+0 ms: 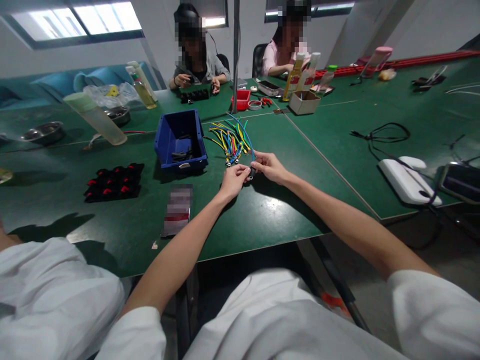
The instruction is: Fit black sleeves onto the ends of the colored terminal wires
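Observation:
Both hands meet over the green table. My right hand is closed, with thumb and fingers pinching a blue wire that arches up and away over the pile. At the wire's near end are a black sleeve and a small ring terminal. My left hand is closed too, its thumb and fingertips pinched at the black sleeve from the left. Just beyond the hands lies a bundle of yellow, green, blue and red wires, with ring terminals on the near ends.
Left of the wires stands a blue bin holding black pieces. A phone and a black tray with red parts lie nearer left. A white device with cables is right. Two people sit opposite; another person's white sleeve is at left.

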A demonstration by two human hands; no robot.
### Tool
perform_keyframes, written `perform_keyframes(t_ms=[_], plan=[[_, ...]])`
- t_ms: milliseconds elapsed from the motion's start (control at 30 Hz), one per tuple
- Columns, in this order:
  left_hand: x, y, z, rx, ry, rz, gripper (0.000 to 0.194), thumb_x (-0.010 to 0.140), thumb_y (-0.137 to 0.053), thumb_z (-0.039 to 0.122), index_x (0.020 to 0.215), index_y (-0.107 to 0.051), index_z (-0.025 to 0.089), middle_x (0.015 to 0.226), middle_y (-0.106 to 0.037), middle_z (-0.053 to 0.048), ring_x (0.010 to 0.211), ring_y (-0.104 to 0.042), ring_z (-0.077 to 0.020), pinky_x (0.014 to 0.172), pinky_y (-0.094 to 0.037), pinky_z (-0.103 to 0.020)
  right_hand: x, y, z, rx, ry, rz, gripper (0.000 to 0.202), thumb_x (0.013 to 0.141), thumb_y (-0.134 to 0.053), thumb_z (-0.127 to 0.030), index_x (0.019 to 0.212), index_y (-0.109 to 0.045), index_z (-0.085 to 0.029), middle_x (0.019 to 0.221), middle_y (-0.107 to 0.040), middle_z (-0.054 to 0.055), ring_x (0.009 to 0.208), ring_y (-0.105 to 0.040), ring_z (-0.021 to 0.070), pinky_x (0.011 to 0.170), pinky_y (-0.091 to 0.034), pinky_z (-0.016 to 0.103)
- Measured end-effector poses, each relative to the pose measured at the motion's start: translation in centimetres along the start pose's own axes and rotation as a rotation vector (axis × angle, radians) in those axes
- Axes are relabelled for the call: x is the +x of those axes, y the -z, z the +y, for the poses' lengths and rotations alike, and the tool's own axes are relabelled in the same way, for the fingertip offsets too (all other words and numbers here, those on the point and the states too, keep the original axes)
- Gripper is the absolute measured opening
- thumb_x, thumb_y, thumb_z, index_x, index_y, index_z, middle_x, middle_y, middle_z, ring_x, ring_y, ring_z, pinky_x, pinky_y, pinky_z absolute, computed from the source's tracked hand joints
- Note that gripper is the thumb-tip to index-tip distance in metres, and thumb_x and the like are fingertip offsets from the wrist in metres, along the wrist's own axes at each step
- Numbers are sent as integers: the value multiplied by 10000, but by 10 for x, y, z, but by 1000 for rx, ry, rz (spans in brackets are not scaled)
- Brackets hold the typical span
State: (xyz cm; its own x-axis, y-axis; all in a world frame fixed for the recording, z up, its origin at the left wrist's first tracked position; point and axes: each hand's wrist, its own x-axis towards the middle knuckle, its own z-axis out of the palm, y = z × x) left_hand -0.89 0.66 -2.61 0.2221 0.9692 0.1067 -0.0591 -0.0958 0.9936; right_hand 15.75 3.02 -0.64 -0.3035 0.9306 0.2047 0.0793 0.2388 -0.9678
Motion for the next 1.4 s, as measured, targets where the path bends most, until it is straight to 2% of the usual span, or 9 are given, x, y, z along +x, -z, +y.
perform_keyframes(t_ms=[167,300,500,700,933,1033,1267,1400], plan=[[-3,-2,0,150,-57,2,169,821,-625,278,875,-698,136,742,-691,-63,635,-635,-139,598,-474,-248,2,8,6,-66,8,-43,483,742,-707,-414,1129,-631,-136,607,-543,-59,511,-442,89,498,-375,213],[-4,-3,0,238,-108,13,164,836,-591,232,904,-704,136,776,-708,-72,634,-638,-134,639,-502,-264,1,13,9,-150,19,-120,398,797,-636,-374,1121,-639,-143,647,-580,-39,541,-466,102,545,-397,227],[-8,-4,3,314,-126,-22,187,863,-556,220,938,-707,138,830,-728,-82,694,-665,-145,693,-526,-279,-2,18,0,-209,31,-127,427,807,-585,-326,1176,-623,-116,702,-580,-24,588,-479,108,578,-399,228],[-14,-7,12,458,-141,-100,208,876,-529,185,980,-704,144,856,-739,-69,799,-695,-156,800,-534,-289,2,46,-6,-365,13,-125,426,829,-571,-321,1177,-628,-82,720,-587,6,618,-492,124,601,-405,245],[-17,-7,13,536,-147,-134,221,886,-512,194,993,-700,150,866,-741,-64,834,-699,-164,817,-530,-290,9,69,16,-327,-35,35,596,807,-599,-342,1340,-529,-87,656,-541,-32,586,-469,116,570,-394,242],[-16,-7,13,542,-143,-150,229,895,-502,204,1001,-697,148,870,-740,-64,832,-700,-161,809,-530,-284,10,76,27,-350,-54,58,641,801,-598,-344,1376,-500,-77,649,-537,-36,565,-458,113,544,-370,238],[-16,-9,15,576,-156,-152,219,888,-516,206,991,-701,149,858,-740,-59,787,-692,-157,779,-527,-275,12,95,30,-501,-45,96,627,829,-565,-292,1393,-488,-28,630,-558,-21,556,-481,123,549,-379,241],[-17,-9,15,598,-161,-147,211,881,-526,200,980,-706,154,846,-738,-52,776,-686,-155,768,-524,-268,13,104,31,-563,-50,125,580,827,-572,-266,1354,-534,-25,641,-589,-2,560,-494,132,547,-387,237]])
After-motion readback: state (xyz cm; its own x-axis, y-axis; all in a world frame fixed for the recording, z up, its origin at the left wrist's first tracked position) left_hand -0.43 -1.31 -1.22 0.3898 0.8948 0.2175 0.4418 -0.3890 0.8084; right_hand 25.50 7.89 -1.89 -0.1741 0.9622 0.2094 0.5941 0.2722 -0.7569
